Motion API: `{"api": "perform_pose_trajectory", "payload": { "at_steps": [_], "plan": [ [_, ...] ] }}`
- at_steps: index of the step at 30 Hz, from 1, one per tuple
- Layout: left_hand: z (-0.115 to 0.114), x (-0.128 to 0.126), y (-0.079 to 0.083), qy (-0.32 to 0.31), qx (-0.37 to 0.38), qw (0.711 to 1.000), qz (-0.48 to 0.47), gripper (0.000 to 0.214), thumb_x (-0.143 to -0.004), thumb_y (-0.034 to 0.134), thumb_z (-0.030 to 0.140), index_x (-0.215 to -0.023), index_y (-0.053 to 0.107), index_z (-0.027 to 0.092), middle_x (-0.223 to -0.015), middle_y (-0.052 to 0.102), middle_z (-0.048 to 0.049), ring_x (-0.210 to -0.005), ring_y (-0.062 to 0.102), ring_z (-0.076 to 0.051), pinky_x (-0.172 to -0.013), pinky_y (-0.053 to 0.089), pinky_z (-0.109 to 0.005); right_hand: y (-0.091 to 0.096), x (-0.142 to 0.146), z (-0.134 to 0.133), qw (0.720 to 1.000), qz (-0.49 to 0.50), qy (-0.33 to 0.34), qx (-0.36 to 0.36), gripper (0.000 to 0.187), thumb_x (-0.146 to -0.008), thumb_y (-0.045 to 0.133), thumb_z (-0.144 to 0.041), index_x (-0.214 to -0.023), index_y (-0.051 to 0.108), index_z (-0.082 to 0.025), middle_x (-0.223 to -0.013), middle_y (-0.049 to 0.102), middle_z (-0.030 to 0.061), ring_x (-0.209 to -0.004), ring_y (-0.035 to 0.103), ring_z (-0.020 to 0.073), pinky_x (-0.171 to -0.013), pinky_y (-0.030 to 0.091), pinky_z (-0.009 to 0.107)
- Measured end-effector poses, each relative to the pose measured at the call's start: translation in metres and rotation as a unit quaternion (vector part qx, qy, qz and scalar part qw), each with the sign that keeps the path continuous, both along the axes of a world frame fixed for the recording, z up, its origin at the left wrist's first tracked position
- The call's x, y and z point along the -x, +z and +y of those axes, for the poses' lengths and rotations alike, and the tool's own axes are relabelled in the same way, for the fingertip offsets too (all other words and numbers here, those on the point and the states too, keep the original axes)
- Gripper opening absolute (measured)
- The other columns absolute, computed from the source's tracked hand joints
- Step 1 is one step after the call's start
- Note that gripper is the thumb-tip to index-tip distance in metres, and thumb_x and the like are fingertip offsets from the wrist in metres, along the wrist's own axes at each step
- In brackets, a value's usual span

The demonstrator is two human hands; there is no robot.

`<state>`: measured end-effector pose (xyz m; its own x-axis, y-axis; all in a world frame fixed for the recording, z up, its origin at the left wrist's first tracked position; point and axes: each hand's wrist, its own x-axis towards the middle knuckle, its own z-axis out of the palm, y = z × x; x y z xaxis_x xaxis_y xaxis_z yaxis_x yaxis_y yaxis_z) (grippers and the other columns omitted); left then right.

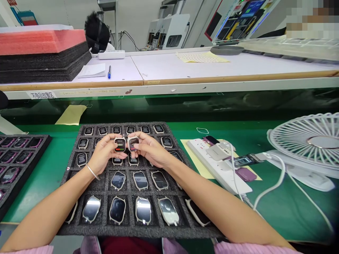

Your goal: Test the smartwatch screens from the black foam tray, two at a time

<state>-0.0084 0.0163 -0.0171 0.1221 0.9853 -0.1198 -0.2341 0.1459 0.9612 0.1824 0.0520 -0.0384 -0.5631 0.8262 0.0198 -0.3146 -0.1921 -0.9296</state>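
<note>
Green-matted workbench (34,183), inspection position. Left hand (104,153) pinches one smartwatch (120,144) by its edges; right hand (150,150) pinches a second smartwatch (133,143) likewise. Both grips are narrow and firm, the two units held just apart above a black foam tray (139,232). Tray cells hold further watches in rows, dark-faced units at the far end, glossy bodies nearer the person. Thin bangle (92,171) on left wrist. Right of the tray: white power strip (212,162) on yellow paper (190,148), white desk fan (309,141).
</note>
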Motion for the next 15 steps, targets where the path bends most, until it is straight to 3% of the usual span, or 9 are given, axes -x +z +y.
{"api": "perform_pose_trajectory", "payload": {
  "at_steps": [6,15],
  "plan": [
    [0.0004,-0.0009,-0.001,0.004,-0.005,1.0,0.019,0.037,-0.072,0.072,0.024,-0.104,0.056,0.017,-0.087,0.073,-0.003,-0.059,0.073,-0.017,-0.06,0.061,-0.028,0.0006,0.0017,-0.0008,1.0,-0.006,-0.007,-0.008,0.032,-0.08,0.074,-0.027,-0.107,0.058,-0.021,-0.086,0.07,-0.0001,-0.059,0.065,0.0111,-0.057,0.048,0.026],
    [0.0019,-0.0003,-0.0059,0.013,-0.014,1.0,0.015,0.049,-0.071,0.072,0.02,-0.117,0.056,0.018,-0.095,0.07,-0.0035,-0.065,0.072,-0.015,-0.067,0.059,-0.03,-0.0036,0.0014,0.0016,1.0,0.003,-0.014,-0.003,0.039,-0.074,0.07,-0.014,-0.111,0.059,-0.021,-0.087,0.07,0.0001,-0.063,0.067,0.0124,-0.059,0.05,0.026]
  ]
}}
